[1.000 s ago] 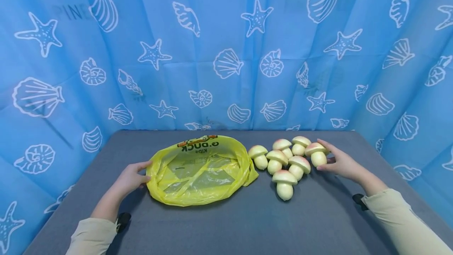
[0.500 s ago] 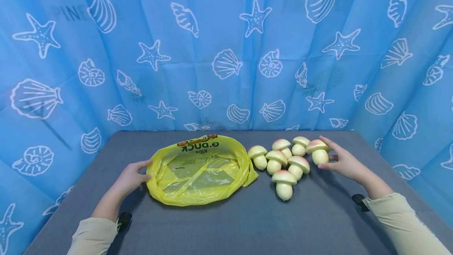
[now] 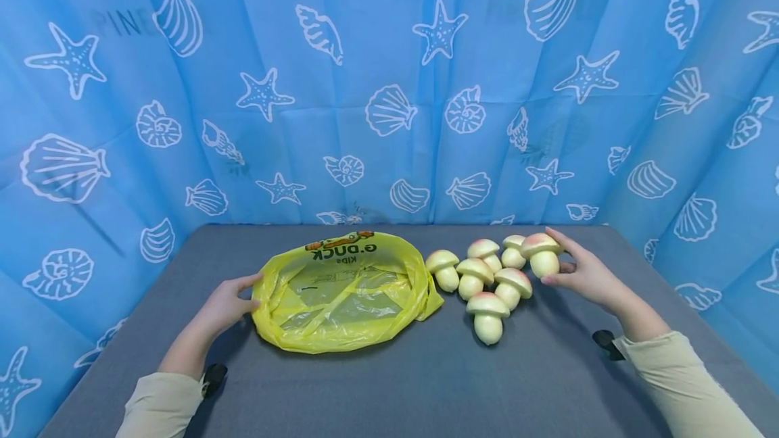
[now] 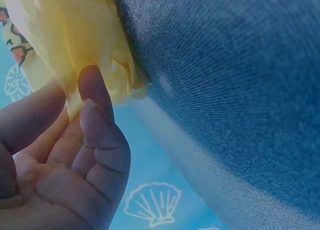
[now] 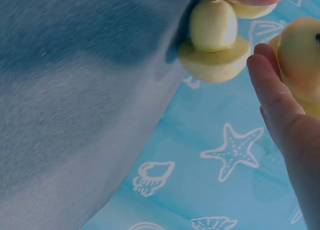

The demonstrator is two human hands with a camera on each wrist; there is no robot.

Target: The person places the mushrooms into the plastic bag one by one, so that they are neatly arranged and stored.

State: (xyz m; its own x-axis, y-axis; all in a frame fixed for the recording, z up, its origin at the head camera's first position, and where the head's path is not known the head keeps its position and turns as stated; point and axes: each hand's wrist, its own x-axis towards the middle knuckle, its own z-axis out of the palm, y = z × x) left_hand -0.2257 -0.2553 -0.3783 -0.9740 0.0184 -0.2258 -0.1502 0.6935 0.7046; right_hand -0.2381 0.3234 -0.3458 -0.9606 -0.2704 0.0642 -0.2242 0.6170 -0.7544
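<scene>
My left hand (image 3: 222, 306) pinches the left rim of a yellow plastic bag (image 3: 268, 326) that lies with its mouth spread wide. In the left wrist view the bag's thin edge (image 4: 75, 97) runs between thumb and fingers. At the right, my right hand (image 3: 587, 279) grips a toy mushroom (image 3: 544, 262) with a pinkish cap, its stem pointing down. That mushroom overlaps the rearmost one (image 3: 513, 252) in the head view. Only part of the held mushroom (image 5: 302, 60) shows at the edge of the right wrist view.
Several more pale mushrooms stand or lean between bag and right hand, the nearest mushroom (image 3: 489, 320) toward the front. One mushroom (image 3: 443, 269) sits right beside the bag. A grey cloth covers the table (image 3: 389, 397). Behind it hangs a blue curtain (image 3: 341, 127) with shell prints.
My right hand has lifted the mushroom slightly and brought it a little to the left, over the rear mushroom. The left hand and the bag have stayed put.
</scene>
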